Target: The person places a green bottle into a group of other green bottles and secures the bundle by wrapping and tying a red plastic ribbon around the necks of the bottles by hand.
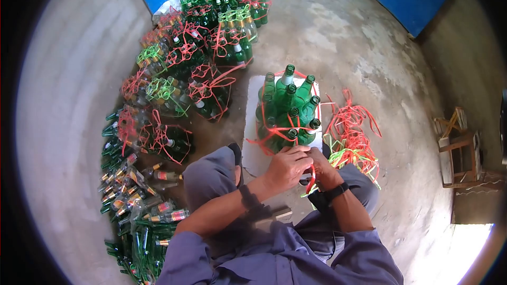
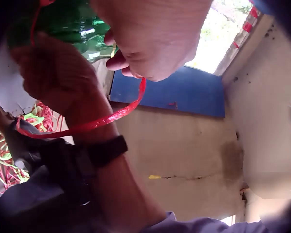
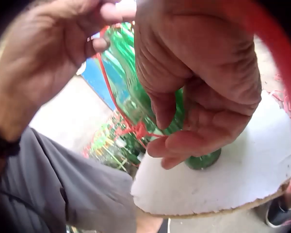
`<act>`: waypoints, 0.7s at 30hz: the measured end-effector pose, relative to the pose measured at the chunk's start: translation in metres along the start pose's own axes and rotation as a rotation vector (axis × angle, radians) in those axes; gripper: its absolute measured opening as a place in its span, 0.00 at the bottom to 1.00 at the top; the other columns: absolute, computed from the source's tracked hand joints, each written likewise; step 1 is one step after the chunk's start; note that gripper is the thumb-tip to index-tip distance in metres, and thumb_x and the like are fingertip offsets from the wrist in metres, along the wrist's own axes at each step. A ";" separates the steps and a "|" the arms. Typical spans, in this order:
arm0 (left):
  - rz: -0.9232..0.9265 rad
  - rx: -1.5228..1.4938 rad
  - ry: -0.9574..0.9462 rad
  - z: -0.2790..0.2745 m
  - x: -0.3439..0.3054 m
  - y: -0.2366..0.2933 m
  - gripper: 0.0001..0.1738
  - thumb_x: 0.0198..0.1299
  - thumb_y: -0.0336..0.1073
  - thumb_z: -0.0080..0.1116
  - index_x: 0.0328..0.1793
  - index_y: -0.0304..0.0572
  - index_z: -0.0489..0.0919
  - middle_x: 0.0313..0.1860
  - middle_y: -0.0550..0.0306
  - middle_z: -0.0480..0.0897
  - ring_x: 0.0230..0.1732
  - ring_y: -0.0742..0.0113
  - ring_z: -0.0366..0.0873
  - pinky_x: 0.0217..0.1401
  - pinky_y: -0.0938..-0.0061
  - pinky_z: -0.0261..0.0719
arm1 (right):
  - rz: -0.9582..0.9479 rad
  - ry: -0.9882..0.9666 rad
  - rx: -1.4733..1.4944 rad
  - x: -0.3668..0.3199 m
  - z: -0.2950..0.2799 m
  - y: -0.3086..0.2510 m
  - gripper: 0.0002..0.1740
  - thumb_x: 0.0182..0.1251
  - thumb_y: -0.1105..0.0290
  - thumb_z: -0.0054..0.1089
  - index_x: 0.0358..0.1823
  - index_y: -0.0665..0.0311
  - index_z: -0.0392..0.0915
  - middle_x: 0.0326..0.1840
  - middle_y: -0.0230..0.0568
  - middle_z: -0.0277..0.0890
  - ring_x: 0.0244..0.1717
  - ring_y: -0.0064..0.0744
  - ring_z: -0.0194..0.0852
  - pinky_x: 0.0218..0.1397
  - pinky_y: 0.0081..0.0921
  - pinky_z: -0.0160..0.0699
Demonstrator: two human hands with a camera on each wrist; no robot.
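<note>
A cluster of several green glass bottles stands upright on a white board, with red plastic strap running around and between the necks. Both hands meet at the bottles' near side. The left hand pinches the strap between thumb and fingers; a loose red length hangs from it in the left wrist view and loops across the right forearm. Close beside it, the right hand has thumb and fingers curled, and in the left wrist view red strap rises from its grip. The fingers partly hide the nearest bottles.
Right of the board lies a heap of red and green straps. Strapped bottle bundles line the left wall, with loose bottles piled nearer. A small wooden frame stands by the right wall. The person's knees flank the board.
</note>
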State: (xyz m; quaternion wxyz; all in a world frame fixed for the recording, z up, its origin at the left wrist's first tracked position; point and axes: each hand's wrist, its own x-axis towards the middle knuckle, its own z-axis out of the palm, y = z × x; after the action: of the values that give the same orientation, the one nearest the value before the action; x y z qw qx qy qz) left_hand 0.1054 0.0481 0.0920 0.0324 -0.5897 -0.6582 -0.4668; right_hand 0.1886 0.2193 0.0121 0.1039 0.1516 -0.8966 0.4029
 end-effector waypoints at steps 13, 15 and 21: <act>-0.007 0.257 -0.048 -0.002 -0.010 0.010 0.09 0.52 0.31 0.65 0.41 0.46 0.87 0.59 0.55 0.79 0.70 0.53 0.70 0.67 0.55 0.69 | 0.796 0.479 1.400 0.035 -0.028 -0.055 0.13 0.70 0.67 0.64 0.48 0.72 0.83 0.36 0.39 0.83 0.33 0.31 0.83 0.36 0.29 0.83; 0.003 0.266 -0.047 -0.003 -0.006 0.011 0.10 0.49 0.28 0.68 0.39 0.45 0.87 0.58 0.55 0.81 0.66 0.52 0.73 0.64 0.57 0.71 | 0.804 0.502 1.397 0.034 -0.022 -0.048 0.13 0.70 0.68 0.64 0.46 0.72 0.83 0.35 0.39 0.83 0.32 0.31 0.82 0.35 0.29 0.82; 0.069 0.343 -0.150 -0.005 -0.005 0.005 0.10 0.51 0.29 0.65 0.40 0.42 0.87 0.64 0.55 0.81 0.72 0.52 0.71 0.67 0.58 0.71 | 0.846 0.561 1.354 0.038 -0.027 -0.052 0.11 0.67 0.68 0.63 0.42 0.72 0.82 0.32 0.40 0.81 0.28 0.32 0.79 0.31 0.28 0.78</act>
State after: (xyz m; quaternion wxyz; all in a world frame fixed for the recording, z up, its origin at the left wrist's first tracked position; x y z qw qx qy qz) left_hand 0.1088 0.0408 0.0949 0.0992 -0.6312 -0.7079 -0.3011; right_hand 0.1733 0.1999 0.0775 0.0499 -0.2727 -0.3839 0.8808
